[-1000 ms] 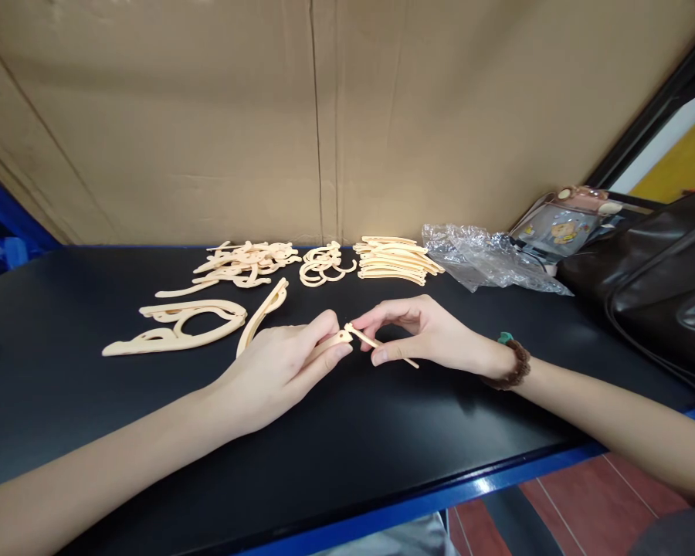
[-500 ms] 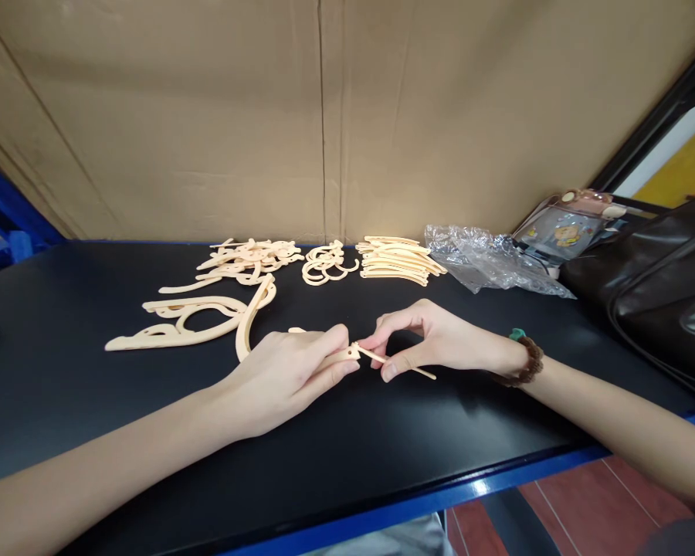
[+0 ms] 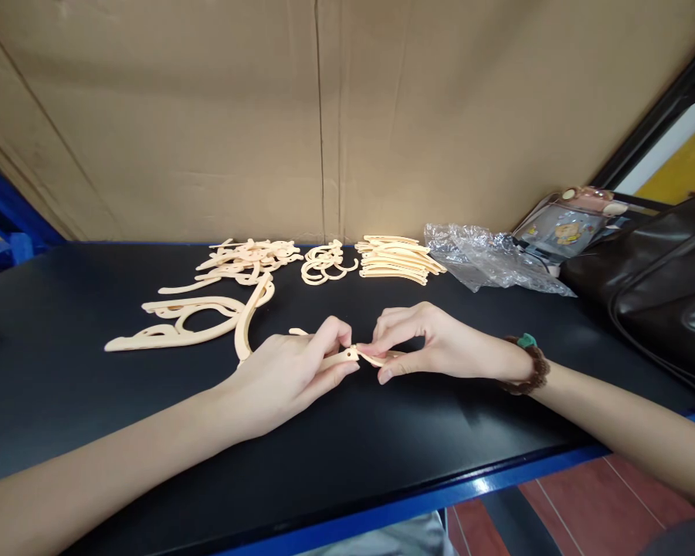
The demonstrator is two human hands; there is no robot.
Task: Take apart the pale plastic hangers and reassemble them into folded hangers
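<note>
Left hand closed around beige piece, holed end protruding past thumb. Right hand pinches thin beige strip between thumb and fingers, strip tip at holed end. Both parts over black tabletop.

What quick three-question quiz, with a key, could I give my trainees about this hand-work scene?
1. Multiple choice: what lies just right of the stack of slim strips at the back of the table?
A) hook-shaped pieces
B) crumpled clear plastic
C) a brown bracelet

2. True or false: the piece in the left hand has a hole near its end.

3. Fill in: the hand wearing the fuzzy wristband is the person's ____ hand.

Key:
1. B, the crumpled clear plastic.
2. True; the hole shows at the end nearest the right hand.
3. right
</note>
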